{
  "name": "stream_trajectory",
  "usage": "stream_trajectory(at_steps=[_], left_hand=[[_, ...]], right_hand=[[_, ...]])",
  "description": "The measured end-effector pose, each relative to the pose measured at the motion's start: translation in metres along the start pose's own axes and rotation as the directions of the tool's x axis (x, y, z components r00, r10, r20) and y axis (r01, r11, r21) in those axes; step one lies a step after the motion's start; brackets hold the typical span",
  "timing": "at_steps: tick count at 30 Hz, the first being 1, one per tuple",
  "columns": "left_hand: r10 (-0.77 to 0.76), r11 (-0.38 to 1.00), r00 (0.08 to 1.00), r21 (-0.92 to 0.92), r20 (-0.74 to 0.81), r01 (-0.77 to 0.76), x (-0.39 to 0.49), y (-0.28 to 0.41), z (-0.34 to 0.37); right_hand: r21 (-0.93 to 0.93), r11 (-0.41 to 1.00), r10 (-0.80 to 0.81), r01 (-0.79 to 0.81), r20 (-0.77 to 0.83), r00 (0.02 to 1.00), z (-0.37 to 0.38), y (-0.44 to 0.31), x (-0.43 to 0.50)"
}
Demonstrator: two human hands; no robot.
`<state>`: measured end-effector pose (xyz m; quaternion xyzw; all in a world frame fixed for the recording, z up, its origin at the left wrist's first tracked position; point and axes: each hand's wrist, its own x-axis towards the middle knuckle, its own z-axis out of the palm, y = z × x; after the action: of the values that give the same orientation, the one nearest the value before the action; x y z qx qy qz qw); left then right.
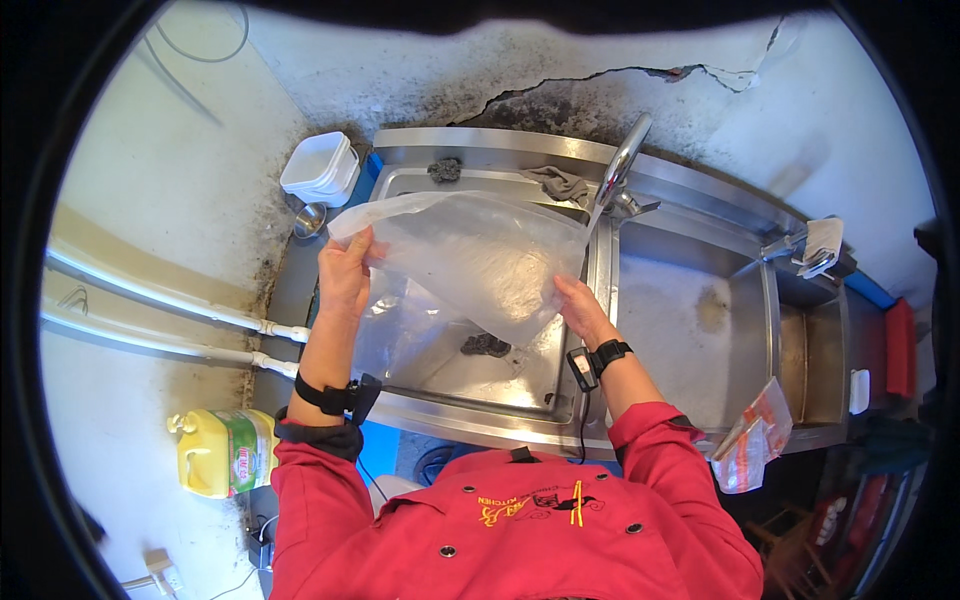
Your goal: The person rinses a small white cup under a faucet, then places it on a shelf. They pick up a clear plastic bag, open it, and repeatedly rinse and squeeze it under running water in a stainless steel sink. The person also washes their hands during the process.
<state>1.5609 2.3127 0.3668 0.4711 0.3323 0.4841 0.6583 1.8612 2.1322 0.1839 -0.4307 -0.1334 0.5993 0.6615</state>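
A translucent plastic bag (465,255) is stretched between my two hands above the left basin (435,379) of a stainless steel sink. My left hand (349,270) pinches its upper left corner between thumb and fingers. At the lower right edge of the bag, my right hand (583,306) grips it with the thumb on top. The bag looks flat and crumpled, and hides part of the basin. Just below it, a dark scouring pad (485,345) lies on the basin floor. The chrome faucet (624,161) rises beyond my right hand, between the basins.
Steel wool (445,170) and a grey cloth (559,184) lie on the back ledge. Rightward are a deep basin (667,337) and a plastic bag (754,442) over the front rim. Leftward stand white tubs (319,169), a metal cup (310,220) and a yellow jug (225,454).
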Motion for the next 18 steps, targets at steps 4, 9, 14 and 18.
stream_trajectory(at_steps=[4, 9, 14, 18], left_hand=[[0.006, 1.0, 0.991, 0.013, -0.133, -0.004, 0.012, -0.004, -0.009], [0.035, 0.977, 0.985, 0.214, -0.169, 0.002, 0.026, -0.008, -0.001], [0.049, 0.856, 0.986, 0.515, -0.159, 0.04, 0.048, -0.042, 0.028], [0.205, 0.61, 0.977, 0.789, -0.066, -0.075, 0.082, -0.088, 0.05]], right_hand=[[-0.12, 0.986, -0.127, 0.118, -0.069, 0.99, 0.005, -0.017, -0.028], [-0.152, 0.959, -0.245, 0.238, -0.031, 0.969, 0.009, -0.032, -0.07], [0.111, 0.982, -0.139, 0.155, -0.139, 0.98, -0.003, -0.017, -0.102], [0.067, 0.991, -0.083, 0.115, -0.362, 0.928, -0.022, 0.001, -0.102]])
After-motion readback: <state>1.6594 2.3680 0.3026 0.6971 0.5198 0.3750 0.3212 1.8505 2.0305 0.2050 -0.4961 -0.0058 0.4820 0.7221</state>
